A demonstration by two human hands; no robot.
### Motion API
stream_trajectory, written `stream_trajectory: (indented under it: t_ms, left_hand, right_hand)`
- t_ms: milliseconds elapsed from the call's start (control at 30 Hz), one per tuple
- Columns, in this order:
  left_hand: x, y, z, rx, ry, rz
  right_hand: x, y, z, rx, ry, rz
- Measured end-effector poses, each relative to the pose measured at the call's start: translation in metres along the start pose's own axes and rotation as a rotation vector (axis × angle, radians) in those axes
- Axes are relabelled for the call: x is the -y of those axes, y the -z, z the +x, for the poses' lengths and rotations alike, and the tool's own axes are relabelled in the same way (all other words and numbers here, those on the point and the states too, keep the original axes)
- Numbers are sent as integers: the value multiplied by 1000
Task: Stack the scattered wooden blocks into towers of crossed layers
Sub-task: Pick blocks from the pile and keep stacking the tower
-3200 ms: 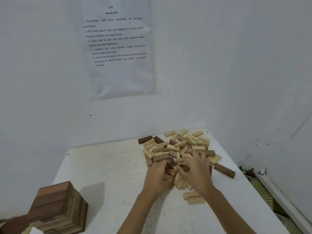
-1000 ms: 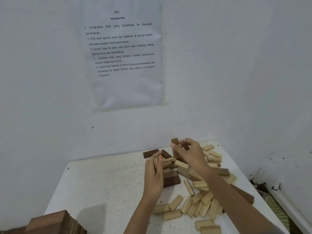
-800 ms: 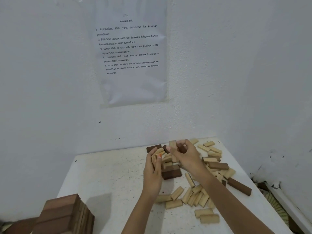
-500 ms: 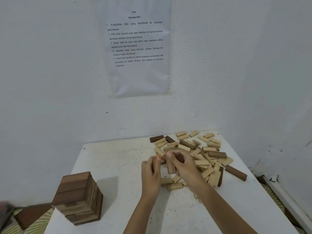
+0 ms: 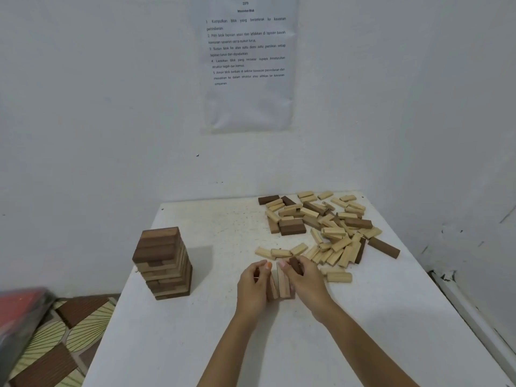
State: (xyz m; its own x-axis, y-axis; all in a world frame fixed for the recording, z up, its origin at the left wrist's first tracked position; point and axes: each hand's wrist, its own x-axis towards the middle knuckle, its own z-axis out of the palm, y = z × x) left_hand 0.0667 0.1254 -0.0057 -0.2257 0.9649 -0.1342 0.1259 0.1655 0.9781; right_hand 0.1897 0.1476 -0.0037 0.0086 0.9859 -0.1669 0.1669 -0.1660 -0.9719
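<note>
A finished tower (image 5: 163, 263) of crossed light and dark wooden layers stands at the left of the white table (image 5: 195, 344). Many loose blocks (image 5: 329, 227) lie scattered at the far right. Both hands meet at the table's middle around a small bundle of blocks (image 5: 280, 284) set side by side on the surface. My left hand (image 5: 252, 289) curls against the bundle's left side. My right hand (image 5: 305, 283) curls round its right side, and a dark block (image 5: 295, 265) shows under its fingers.
The table sits in a corner between two white walls, with a printed sheet (image 5: 248, 62) on the back wall. A patterned floor (image 5: 58, 339) and a red-grey object (image 5: 19, 317) lie off the table's left edge. Three light blocks (image 5: 280, 252) lie just beyond my hands.
Both hands left the pile and came toward me with a few blocks, which now rest on the table's middle. The view dropped, and the whole tower shows.
</note>
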Motion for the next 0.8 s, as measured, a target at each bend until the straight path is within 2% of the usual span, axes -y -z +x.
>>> stream_trajectory:
  t_ms: [233, 367, 567, 800]
  left_hand:
    - [10, 17, -24, 111, 33, 91]
    - [14, 20, -31, 112, 21, 141]
    - [25, 21, -32, 17, -84, 285]
    - [23, 35, -35, 54, -127, 163]
  right_hand:
    - [-10, -10, -26, 23, 8, -140]
    - [-9, -12, -37, 27, 17, -196]
    - [-9, -7, -31, -47, -216, -75]
    - [-16, 7, -31, -11, -181, -54]
